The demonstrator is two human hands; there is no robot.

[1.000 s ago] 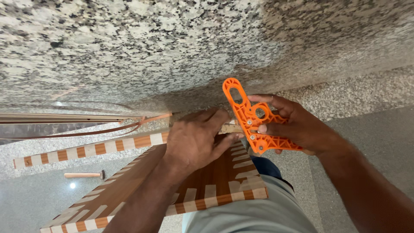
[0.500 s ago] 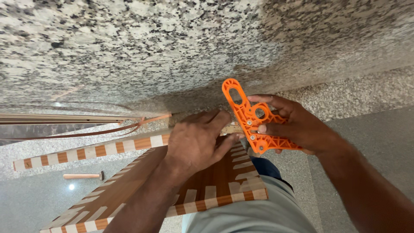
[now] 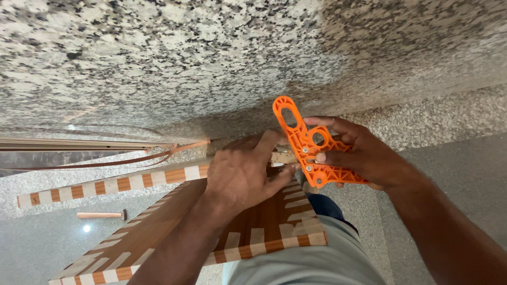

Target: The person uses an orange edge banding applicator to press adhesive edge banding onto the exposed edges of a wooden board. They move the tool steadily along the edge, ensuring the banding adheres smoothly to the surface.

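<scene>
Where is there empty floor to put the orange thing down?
Bare grey floor lies right of the right hand, and more lies left of the wooden board, around the small hammer. It is crowded where the left hand and orange tool meet the board's corner.

Speckled granite wall [image 3: 185, 58] above; polished grey floor [image 3: 42, 248] (one light glare).

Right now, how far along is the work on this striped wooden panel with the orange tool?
Done: the wooden panel already carries its striped brown-and-white edge band on the sides in view. In hand: the left hand presses on the panel's far corner while the right hand holds the orange plastic jig against it. Left: a loose thin strip trails along the granite wall.
</scene>
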